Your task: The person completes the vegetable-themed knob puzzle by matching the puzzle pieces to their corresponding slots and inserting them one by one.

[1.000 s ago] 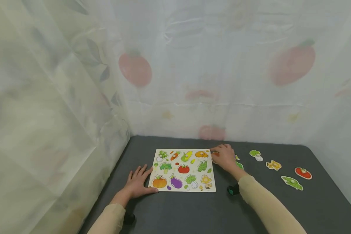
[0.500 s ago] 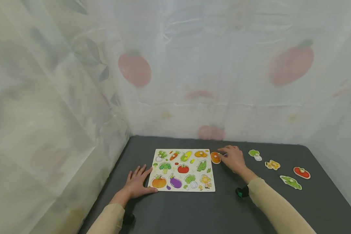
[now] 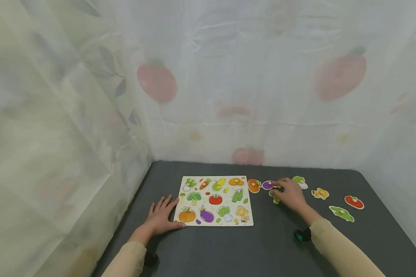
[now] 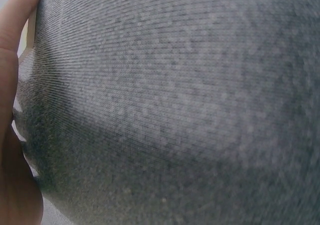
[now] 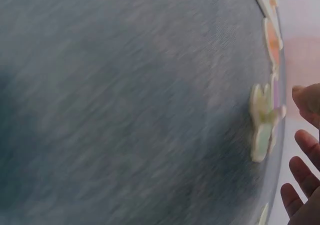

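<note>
A white wooden vegetable puzzle board (image 3: 213, 188) lies on the dark table. My left hand (image 3: 160, 217) rests at its left edge, fingers spread, the thumb along the lower left corner. In the left wrist view, part of the left hand (image 4: 15, 110) shows beside the board's edge. My right hand (image 3: 292, 195) is over the loose pieces right of the board, holding nothing. Closest to its fingers are the purple eggplant piece (image 3: 267, 185) and a green piece (image 3: 273, 197), partly covered. In the right wrist view its fingertips (image 5: 302, 172) are apart from the pieces.
An orange pumpkin piece (image 3: 254, 186) lies against the board's right edge. Farther right are a bok choy piece (image 3: 301, 182), a yellow mushroom piece (image 3: 320, 193), a tomato piece (image 3: 354, 202) and a pea pod piece (image 3: 341, 213). Printed curtains (image 3: 201, 84) hang behind the grey table (image 3: 225, 250).
My right hand has moved right, away from the pumpkin piece, uncovering it and then the eggplant piece. The left hand stays on the board's edge. The head view has shifted slightly.
</note>
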Motion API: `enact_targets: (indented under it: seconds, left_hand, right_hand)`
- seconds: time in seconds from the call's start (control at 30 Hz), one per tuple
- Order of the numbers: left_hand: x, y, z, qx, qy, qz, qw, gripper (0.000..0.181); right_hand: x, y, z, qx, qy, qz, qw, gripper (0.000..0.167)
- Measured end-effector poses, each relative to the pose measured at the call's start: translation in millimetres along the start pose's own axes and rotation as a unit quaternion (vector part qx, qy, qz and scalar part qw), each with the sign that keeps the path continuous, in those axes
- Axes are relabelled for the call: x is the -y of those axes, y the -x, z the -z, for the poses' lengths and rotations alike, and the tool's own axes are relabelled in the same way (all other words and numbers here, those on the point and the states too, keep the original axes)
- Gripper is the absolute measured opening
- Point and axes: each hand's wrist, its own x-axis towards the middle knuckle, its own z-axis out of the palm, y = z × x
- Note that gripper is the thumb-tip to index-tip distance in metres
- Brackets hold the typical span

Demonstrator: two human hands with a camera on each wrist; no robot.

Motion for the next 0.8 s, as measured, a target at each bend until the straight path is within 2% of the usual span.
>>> enact_targets:
  seconds: [0.17, 0.33, 0.8]
  left_hand:
    - [-2.1, 2.0, 2.5, -0.007, 0.005, -0.003, 1.0000, 0.113]
    - [-5.7, 2.6, 6.4, 0.000, 0.002, 0.009, 1.0000, 0.113]
    - [-5.7, 0.4, 5.9, 0.016, -0.018, 0.020, 0.9995, 0.114]
  right_hand:
    - [-8.5, 9.3, 1.8, 0.009, 0.011, -0.009, 0.9999, 0.033]
    - [-14.3, 13.5, 0.9, 0.018, 0.020, -0.020, 0.9994, 0.038]
    - [-20.6, 19.0, -4.0, -0.005, 0.055, -0.038, 0.9977, 0.031]
